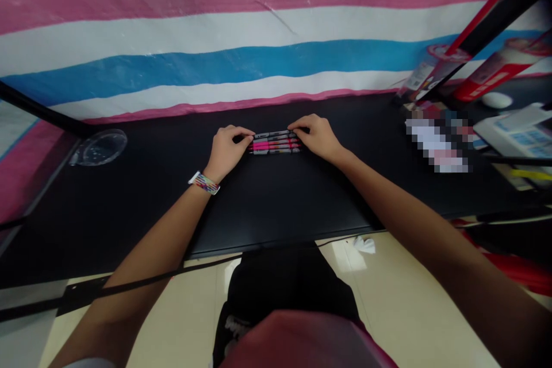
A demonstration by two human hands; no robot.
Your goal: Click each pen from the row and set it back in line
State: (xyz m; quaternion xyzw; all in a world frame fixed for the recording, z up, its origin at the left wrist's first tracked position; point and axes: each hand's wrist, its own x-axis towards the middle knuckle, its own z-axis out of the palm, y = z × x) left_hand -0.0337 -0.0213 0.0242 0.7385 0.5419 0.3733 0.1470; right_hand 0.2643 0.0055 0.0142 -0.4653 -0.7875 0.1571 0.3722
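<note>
Several pens point(276, 146) lie side by side in a row on the black table point(259, 195), some with grey parts and some with pink. My left hand point(229, 148), with a patterned band on its wrist, pinches the left end of the pen farthest from me. At that pen's right end, the thumb and fingertips of my right hand point(317, 133) close on it. The pens beneath the top one run parallel, nearly touching each other.
A clear plastic lid point(103, 147) lies at the table's left. At the right stand two cups with red straws, one clear point(435, 72) and one red point(491, 77), beside a white rounded object point(497, 100) and papers. Striped sheeting point(259, 63) hangs behind the table.
</note>
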